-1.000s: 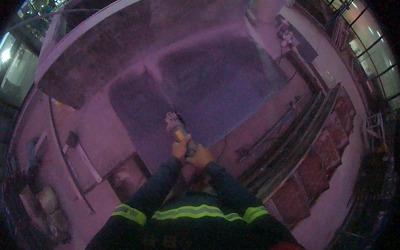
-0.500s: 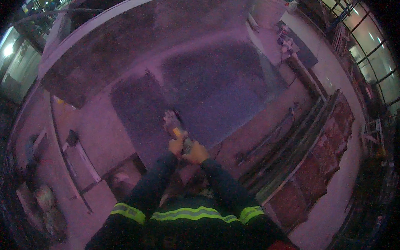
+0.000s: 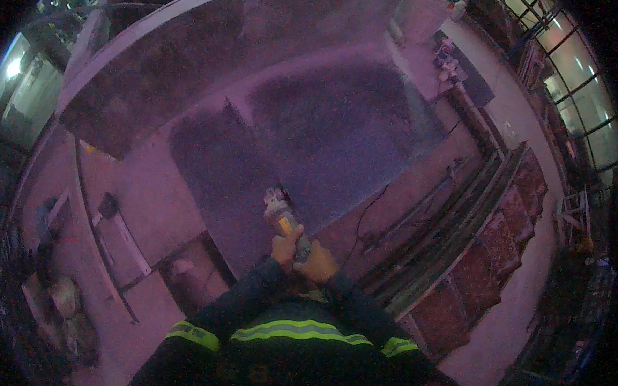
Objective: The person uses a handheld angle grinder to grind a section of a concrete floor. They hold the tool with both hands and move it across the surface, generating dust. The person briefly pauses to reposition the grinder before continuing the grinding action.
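Both of my hands are closed around an angle grinder (image 3: pixel 278 207), a slim power tool with a light-coloured head and a yellow patch on its body. My left hand (image 3: pixel 286 247) grips the body just behind the yellow patch. Close beside it, my right hand (image 3: pixel 318 263) wraps the rear end. The grinder's head points away from me, over a large dark flat metal surface (image 3: pixel 339 142). A narrow lighter seam crosses that surface, running towards the tool. In this dim picture I cannot tell whether the disc touches the metal.
Long dark bars (image 3: pixel 454 221) lie to my right, next to rusty brown plates (image 3: pixel 490 269). A thin cable (image 3: pixel 360 227) curves near the right hand. On the left are a long curved strip (image 3: pixel 92 216) and a pale flat bar (image 3: pixel 130 245). A raised curved wall (image 3: pixel 183 60) closes the far side.
My hands and the grinder have moved nearer to me and slightly to the right along the dark surface. Both hands keep their hold.
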Demonstrator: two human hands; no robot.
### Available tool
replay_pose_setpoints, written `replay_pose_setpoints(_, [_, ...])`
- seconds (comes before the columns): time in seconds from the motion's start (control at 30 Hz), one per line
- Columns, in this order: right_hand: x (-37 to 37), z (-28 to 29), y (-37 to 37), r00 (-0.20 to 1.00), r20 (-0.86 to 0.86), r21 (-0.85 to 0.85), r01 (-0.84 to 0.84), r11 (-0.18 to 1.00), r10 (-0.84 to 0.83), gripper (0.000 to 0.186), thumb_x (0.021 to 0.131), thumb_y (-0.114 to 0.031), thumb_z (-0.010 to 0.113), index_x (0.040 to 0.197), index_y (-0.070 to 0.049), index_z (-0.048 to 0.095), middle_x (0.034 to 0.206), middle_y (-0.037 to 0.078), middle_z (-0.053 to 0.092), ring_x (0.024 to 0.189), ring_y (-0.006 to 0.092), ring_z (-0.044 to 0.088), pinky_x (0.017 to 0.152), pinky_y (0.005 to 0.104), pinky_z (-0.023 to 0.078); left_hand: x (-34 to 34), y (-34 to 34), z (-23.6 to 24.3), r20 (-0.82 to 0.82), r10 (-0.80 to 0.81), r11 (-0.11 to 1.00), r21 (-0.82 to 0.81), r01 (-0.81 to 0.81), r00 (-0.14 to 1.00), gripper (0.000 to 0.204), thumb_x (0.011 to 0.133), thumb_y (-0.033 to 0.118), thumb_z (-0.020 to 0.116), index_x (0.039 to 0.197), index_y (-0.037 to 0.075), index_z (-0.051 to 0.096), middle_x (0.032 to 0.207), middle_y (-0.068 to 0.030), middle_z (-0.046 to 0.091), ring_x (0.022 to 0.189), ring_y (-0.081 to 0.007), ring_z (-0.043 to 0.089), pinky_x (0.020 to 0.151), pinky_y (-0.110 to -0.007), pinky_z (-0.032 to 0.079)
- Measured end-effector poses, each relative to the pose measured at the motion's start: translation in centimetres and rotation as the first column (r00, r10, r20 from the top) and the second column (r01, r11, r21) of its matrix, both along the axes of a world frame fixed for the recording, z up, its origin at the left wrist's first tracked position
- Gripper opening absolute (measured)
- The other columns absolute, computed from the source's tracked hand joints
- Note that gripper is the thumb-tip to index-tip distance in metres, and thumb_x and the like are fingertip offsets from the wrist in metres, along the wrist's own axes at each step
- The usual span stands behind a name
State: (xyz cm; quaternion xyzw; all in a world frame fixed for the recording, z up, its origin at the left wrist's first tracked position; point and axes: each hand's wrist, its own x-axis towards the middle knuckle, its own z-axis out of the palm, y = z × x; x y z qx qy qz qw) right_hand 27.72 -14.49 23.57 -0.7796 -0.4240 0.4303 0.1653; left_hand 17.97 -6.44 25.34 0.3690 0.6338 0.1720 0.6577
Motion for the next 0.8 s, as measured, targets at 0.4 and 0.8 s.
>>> replay_pose_setpoints(0.4, [-0.7, -2.0, 4.7, 0.998, -0.017, 0.111, -0.053, 0.992, 0.055, 0.068, 0.065, -0.037, 0.075, 0.112, 0.005, 0.049, 0.104, 0.027, 0.061, 0.097, 0.0412, 0.060, 0.080, 0.0464, 0.049, -1.6, 5.6, -9.3, -0.056, -0.050, 0.993, 0.105, 0.056, 0.997, 0.071, 0.072, 0.049, 0.073, 0.104, -0.013, 0.058, 0.093, -0.0169, 0.064, 0.082, -0.0217, 0.062, 0.069, -0.037, 0.049])
replay_pose_setpoints(0.8, [-1.7, -3.3, 11.3, 0.997, -0.063, 0.031, -0.048, 0.998, 0.050, 0.072, 0.062, -0.036, 0.076, 0.112, 0.007, 0.049, 0.107, 0.027, 0.061, 0.099, 0.0408, 0.060, 0.082, 0.0438, 0.050, -2.6, 11.0, -6.0, 0.165, 0.090, 0.995, -0.051, -0.083, 0.982, 0.059, 0.075, 0.040, 0.073, 0.102, -0.010, 0.059, 0.090, -0.0108, 0.063, 0.079, -0.0209, 0.062, 0.068, -0.035, 0.048])
